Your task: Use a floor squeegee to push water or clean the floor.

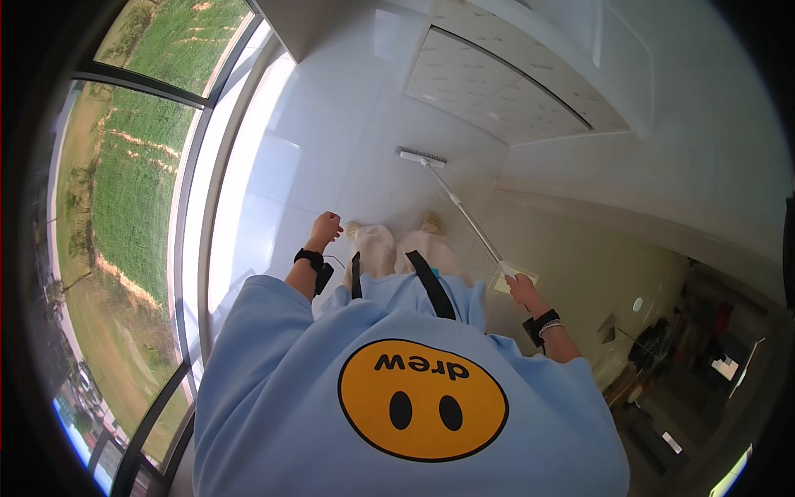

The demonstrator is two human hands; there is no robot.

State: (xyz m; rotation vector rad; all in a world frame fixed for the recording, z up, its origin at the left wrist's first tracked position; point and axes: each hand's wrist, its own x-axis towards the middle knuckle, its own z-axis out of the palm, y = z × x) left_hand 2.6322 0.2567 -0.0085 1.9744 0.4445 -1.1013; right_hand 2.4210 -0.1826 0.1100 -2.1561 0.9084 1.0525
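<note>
My right hand (523, 292) grips the white upper end of a long-handled floor brush (475, 227). Its white and metallic pole slants forward and left to a narrow white head (423, 158) with grey bristles. The bristles face away from me, above the pale tiled floor (348, 149); whether they touch it I cannot tell. On the left, my left hand (327, 227) hangs beside my leg, holding nothing visible, its fingers loosely curled and slightly apart. A black strap with a small device sits on each wrist.
Tall windows (143, 130) with dark frames run along the left, above a pale sill. Ahead stands a white cabinet-like unit (472, 87) with patterned panels. A pale wall (559, 180) rises at the right. Behind it, at lower right, a darker area holds assorted items (649, 348).
</note>
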